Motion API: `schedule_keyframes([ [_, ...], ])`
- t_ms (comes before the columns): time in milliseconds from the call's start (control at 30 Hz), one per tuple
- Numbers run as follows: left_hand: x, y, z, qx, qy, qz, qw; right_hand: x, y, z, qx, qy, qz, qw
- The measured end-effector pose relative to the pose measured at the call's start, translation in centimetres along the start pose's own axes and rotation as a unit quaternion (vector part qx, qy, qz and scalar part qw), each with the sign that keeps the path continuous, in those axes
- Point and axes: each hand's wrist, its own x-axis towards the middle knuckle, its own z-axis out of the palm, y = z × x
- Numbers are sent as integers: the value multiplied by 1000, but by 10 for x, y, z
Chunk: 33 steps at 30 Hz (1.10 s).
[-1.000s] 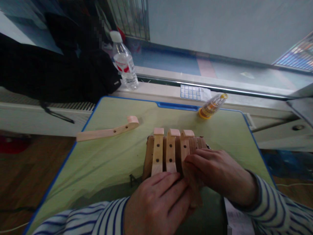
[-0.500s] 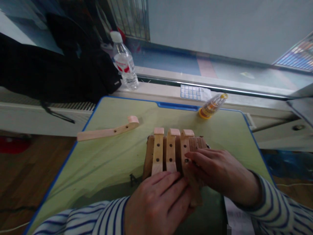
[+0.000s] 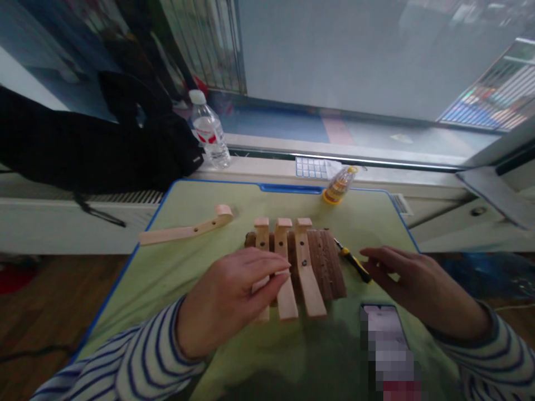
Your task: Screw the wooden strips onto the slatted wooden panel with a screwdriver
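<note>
A brown grooved wooden block (image 3: 330,262) lies on the table under three pale wooden hooks with curled upper ends. On the right hook (image 3: 311,284) a dark screw shows in the lower hole. My left hand (image 3: 229,295) hovers over the left hook (image 3: 262,231) and middle hook (image 3: 287,301), thumb and fingertips pinched together; anything between them is too small to make out. Off to the right, my right hand (image 3: 422,289) is raised with its fingers loosely curved and apart, holding nothing visible. Beside its fingertips lies a yellow-and-black screwdriver (image 3: 355,264).
A fourth wooden hook (image 3: 186,229) lies at the table's left. Near the back edge stands a clear yellow-capped container (image 3: 339,186). A phone (image 3: 382,314) lies at the front right. On the sill are a water bottle (image 3: 211,136) and a black bag (image 3: 146,139).
Both hands have left the right hook: my left hand moved up and left, my right hand moved right. The screwdriver and phone now show, and the view has shifted.
</note>
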Motion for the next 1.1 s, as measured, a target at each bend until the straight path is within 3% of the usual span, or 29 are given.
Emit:
schedule_keyframes([
  [133, 6, -20, 4, 9, -31, 0, 999, -19, 22, 3, -7, 8, 52, 999],
  [267, 10, -26, 11, 27, -45, 18, 998, -30, 34, 12, -23, -27, 66, 997],
  [633, 26, -37, 26, 66, -72, 59, 993, -22, 33, 45, -34, -68, 85, 993],
  [1100, 30, -50, 29, 28, -115, 121, 986, -13, 29, 48, -54, -87, 101, 990],
])
